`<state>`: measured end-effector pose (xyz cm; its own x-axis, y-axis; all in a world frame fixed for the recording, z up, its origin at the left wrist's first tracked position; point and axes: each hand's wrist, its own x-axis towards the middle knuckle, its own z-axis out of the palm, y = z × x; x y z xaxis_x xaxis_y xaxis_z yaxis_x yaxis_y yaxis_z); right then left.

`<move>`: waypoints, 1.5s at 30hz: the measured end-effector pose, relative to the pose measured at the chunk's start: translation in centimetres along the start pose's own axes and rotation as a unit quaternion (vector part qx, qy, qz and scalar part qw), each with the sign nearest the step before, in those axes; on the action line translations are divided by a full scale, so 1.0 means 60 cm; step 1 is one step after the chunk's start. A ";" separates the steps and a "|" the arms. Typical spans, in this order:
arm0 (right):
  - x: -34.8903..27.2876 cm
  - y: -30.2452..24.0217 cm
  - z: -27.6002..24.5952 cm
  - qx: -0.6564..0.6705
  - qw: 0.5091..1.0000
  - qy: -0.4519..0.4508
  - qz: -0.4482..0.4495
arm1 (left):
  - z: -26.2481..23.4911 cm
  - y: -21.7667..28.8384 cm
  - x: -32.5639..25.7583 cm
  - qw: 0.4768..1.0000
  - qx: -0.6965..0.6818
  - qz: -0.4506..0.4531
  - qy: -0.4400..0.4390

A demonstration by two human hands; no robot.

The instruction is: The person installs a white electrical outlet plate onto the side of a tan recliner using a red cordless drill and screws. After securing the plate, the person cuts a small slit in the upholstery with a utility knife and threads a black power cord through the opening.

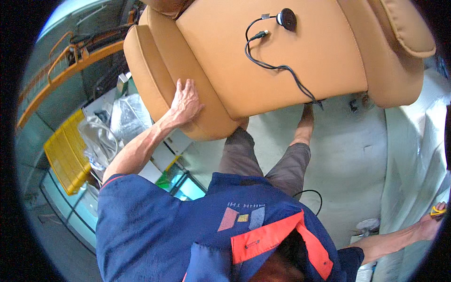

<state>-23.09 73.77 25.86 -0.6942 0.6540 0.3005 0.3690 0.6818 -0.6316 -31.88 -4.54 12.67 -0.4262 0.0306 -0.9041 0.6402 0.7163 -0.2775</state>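
My left hand (pixel 186 101) lies flat, fingers spread, on the left armrest of a tan leather armchair (pixel 329 56) that stands in front of my knees. A black cable (pixel 277 67) with a round black controller (pixel 286 19) lies across the chair's seat cushion. My right hand (pixel 433 222) is stretched far out to the lower right and is closed around a small yellow object (pixel 438 212), only partly visible at the picture's rim. My blue shirt with an orange collar fills the lower middle.
A yellow plastic crate (pixel 66 155) and clear plastic bags (pixel 115 120) lie at the left beside an orange railing (pixel 70 66). A white wrapped surface (pixel 413 155) runs down the right side. A thin black cable (pixel 315 193) loops on the grey floor (pixel 347 155).
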 end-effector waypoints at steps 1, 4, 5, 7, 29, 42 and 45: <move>-0.054 -0.040 0.020 0.055 0.997 -0.030 0.038 | 0.014 -0.004 -0.003 1.000 0.005 0.022 -0.004; -0.220 -0.135 0.084 0.201 0.953 -0.142 0.176 | 0.026 -0.054 0.014 0.997 -0.012 0.077 0.016; -0.280 -0.152 0.111 0.228 0.927 -0.194 0.225 | 0.027 -0.075 0.031 0.995 -0.034 0.093 0.034; -0.419 -0.177 0.182 0.199 0.875 -0.325 0.299 | 0.028 -0.098 0.033 0.995 -0.010 0.101 -0.002; -0.838 -0.544 0.676 0.366 0.615 -0.648 0.263 | -0.025 -0.105 -0.035 0.984 0.007 0.178 0.011; -0.876 -0.548 0.668 0.381 0.607 -0.621 0.319 | 0.121 -0.081 0.046 0.976 0.011 0.206 0.075; -0.890 -0.530 0.700 0.397 0.609 -0.607 0.321 | 0.025 -0.068 0.041 0.979 0.003 0.203 0.009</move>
<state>-23.71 3.43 -0.13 -0.6878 -0.3514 -0.6352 0.7244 -0.2753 -0.6321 -34.58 -8.45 11.10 -0.1476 0.3242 -0.9344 0.7630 0.6384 0.1010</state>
